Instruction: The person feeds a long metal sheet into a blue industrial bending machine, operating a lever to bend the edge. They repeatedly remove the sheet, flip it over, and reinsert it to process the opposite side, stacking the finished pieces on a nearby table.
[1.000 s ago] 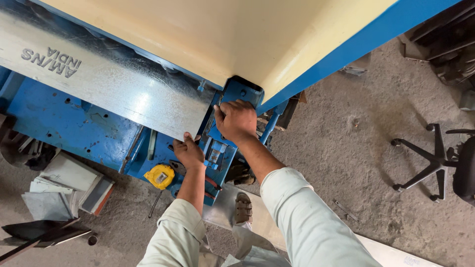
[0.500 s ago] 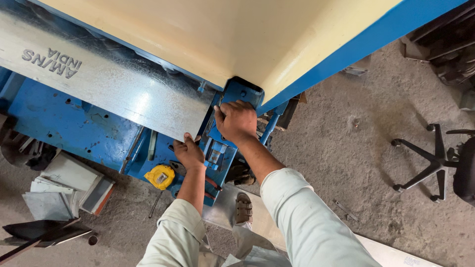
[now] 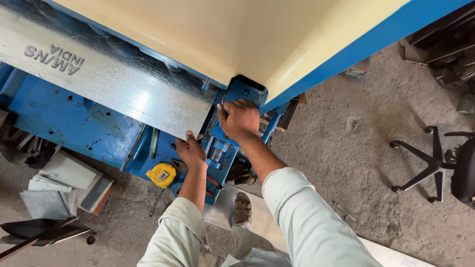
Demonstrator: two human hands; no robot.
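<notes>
Partly hidden: left hand point(image 3: 190, 150) fingertips tuck under the near edge of the galvanised steel sheet point(image 3: 114, 89), gripping it. Right hand point(image 3: 239, 120) lies flat, fingers together, on the blue machine bracket point(image 3: 246, 91); what sits under the palm cannot be made out. One sheet, lying on the blue machine bed point(image 3: 59, 116). One yellow tape measure point(image 3: 161, 174) just beside the left wrist. One office chair base point(image 3: 420, 158), cut off at right. Grey stencilled letters mark the sheet's far-left end.
</notes>
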